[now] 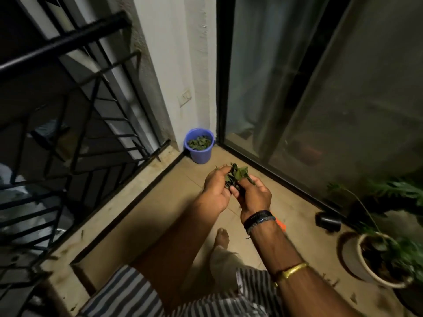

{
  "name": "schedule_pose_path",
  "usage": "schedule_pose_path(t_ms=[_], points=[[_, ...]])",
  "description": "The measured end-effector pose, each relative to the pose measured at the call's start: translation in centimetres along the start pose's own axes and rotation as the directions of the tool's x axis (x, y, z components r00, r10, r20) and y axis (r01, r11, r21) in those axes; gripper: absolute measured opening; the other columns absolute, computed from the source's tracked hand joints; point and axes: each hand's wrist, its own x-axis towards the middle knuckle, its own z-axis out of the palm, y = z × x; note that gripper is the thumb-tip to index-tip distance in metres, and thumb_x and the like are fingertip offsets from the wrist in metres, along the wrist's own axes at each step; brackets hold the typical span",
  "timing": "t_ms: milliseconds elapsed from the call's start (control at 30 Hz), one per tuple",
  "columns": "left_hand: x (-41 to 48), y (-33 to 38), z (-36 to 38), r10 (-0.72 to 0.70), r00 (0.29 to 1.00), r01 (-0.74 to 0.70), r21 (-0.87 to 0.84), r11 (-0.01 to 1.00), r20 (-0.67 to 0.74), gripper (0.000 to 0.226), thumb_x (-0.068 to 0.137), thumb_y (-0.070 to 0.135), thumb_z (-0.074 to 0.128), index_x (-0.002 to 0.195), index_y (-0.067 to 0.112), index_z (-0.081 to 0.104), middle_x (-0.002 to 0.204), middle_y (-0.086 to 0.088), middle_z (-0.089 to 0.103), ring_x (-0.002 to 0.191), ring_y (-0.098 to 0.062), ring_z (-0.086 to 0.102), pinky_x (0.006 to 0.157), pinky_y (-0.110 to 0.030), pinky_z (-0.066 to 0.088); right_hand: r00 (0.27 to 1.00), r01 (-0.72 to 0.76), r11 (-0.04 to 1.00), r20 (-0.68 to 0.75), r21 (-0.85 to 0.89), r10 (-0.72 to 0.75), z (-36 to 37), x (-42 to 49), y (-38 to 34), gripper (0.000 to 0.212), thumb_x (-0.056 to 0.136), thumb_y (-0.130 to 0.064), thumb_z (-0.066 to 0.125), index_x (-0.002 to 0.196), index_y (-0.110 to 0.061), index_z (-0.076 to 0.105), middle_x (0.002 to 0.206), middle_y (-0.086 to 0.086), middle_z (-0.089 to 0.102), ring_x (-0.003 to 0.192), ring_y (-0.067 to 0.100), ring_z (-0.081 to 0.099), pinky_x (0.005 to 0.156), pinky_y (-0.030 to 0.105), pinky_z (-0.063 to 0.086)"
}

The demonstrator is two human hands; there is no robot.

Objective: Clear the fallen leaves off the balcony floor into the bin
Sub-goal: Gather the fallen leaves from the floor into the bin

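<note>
So that none drop short of the bin (199,145), leaves (235,173) are clamped between left hand (216,187) and right hand (251,194).

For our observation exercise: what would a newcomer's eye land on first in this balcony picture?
Mid-frame, the left hand and right hand clutch a bunch of green leaves. Beyond them, in the far corner, stands a blue bin already holding leaves.
</note>
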Motion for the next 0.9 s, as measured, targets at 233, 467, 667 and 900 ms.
schedule_pose_path(t_ms=[233, 467, 667, 900], points=[[10.4, 10.5, -0.4, 0.047, 0.997, -0.051, -0.06, 0.997, -0.061, 0.021, 0.102, 0.015, 0.045, 0.102, 0.003, 0.063, 0.087, -0.011, 0.067, 0.071, -0.019, 0.064, 0.051, -0.023, 0.044, 0.995, -0.061, 0.992, 0.072, -0.107, 0.069, 12.2, 9.4, 0.0, 0.021, 0.09, 0.005, 0.063, 0.108, -0.004, 0.067, 0.097, 0.015, 0.072, 0.08, 0.023, 0.07, 0.059, 0.026, 0.058], [19.4, 18.3, -1.1, 0.099, 0.98, -0.102, -0.012, 0.995, -0.174, 0.031, 0.096, 0.018, 0.053, 0.123, 0.008, 0.064, 0.115, -0.013, 0.071, 0.093, -0.019, 0.069, 0.067, -0.026, 0.054, 0.988, -0.123, 0.977, 0.067, -0.173, 0.136, 22.3, 17.2, -0.4, 0.015, 0.089, 0.006, 0.063, 0.095, -0.007, 0.067, 0.092, 0.016, 0.071, 0.075, 0.023, 0.07, 0.06, 0.028, 0.059], [29.1, 23.8, -2.0, 0.033, 0.971, -0.036, -0.005, 0.999, -0.236, 0.04, 0.089, 0.021, 0.064, 0.127, 0.009, 0.062, 0.12, -0.018, 0.069, 0.097, -0.027, 0.066, 0.055, -0.022, 0.051, 0.99, -0.138, 0.967, -0.006, -0.213, 0.14, 29.5, 25.2, 1.3, 0.018, 0.09, 0.007, 0.061, 0.099, -0.007, 0.068, 0.089, 0.014, 0.072, 0.072, 0.02, 0.07, 0.065, 0.028, 0.061], [42.1, 27.8, -4.8, 0.013, 0.965, 0.05, 0.232, 0.971, -0.261, 0.028, 0.089, 0.009, 0.067, 0.112, -0.005, 0.059, 0.102, -0.022, 0.066, 0.081, -0.029, 0.066, 0.054, -0.026, 0.057, 0.982, -0.186, 0.921, -0.1, -0.343, 0.161, 34.1, 35.0, 5.9, 0.013, 0.091, 0.002, 0.063, 0.088, -0.009, 0.07, 0.09, 0.015, 0.069, 0.079, 0.026, 0.067, 0.062, 0.031, 0.057]])
